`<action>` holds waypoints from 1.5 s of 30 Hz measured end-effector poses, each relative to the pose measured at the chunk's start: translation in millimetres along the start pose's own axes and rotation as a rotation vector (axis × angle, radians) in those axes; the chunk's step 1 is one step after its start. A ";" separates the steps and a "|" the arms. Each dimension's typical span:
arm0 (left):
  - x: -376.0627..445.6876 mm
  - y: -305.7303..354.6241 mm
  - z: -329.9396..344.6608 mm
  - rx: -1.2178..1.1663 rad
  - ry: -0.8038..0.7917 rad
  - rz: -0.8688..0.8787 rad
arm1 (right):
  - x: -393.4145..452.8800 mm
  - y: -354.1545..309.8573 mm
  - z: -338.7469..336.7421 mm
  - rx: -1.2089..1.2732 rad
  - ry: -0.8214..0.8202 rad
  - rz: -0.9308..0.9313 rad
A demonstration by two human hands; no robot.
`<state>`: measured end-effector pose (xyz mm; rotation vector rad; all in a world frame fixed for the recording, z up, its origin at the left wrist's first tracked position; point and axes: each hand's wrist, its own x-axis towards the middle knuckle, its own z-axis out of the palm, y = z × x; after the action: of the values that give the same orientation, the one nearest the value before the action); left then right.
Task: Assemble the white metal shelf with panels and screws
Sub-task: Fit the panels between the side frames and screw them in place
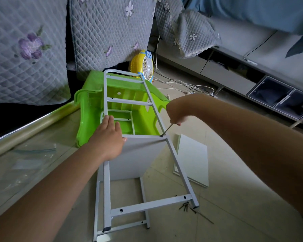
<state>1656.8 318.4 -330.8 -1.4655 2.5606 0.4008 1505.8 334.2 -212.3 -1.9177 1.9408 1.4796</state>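
Note:
A white metal shelf frame [180, 173] lies tilted on the floor, its top end resting over a green plastic stool [93, 116]. A white panel [136, 158] stands between the two side frames. My left hand [108, 137] lies flat with straight fingers on the panel's upper left edge and the frame's left rail. My right hand [177, 113] grips a thin screwdriver [166, 131] whose tip sits on a dark screw [161, 136] at the panel's upper right corner. Several dark screws [186, 206] lie by the frame's lower right foot.
A second white panel [193, 159] lies flat on the floor right of the frame. A yellow fan [143, 67] and white cables [191, 86] sit behind the stool. A quilted sofa stands at the back left, a glass-topped table [21, 154] at left, a low grey cabinet [252, 81] at right.

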 end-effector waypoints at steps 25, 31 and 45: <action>8.2 -4.2 5.7 0.036 0.028 0.008 | -13.2 3.7 20.0 -0.491 0.414 -0.128; 6.9 -2.2 7.2 0.023 0.033 0.003 | -6.3 -4.4 7.2 -0.180 0.196 0.043; -2.4 -2.4 0.1 0.142 0.100 -0.007 | -4.5 8.8 27.6 0.257 0.138 0.095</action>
<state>1660.0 319.2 -330.7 -1.4780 2.5986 0.1442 1484.3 352.7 -219.6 -1.8823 2.1838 1.0760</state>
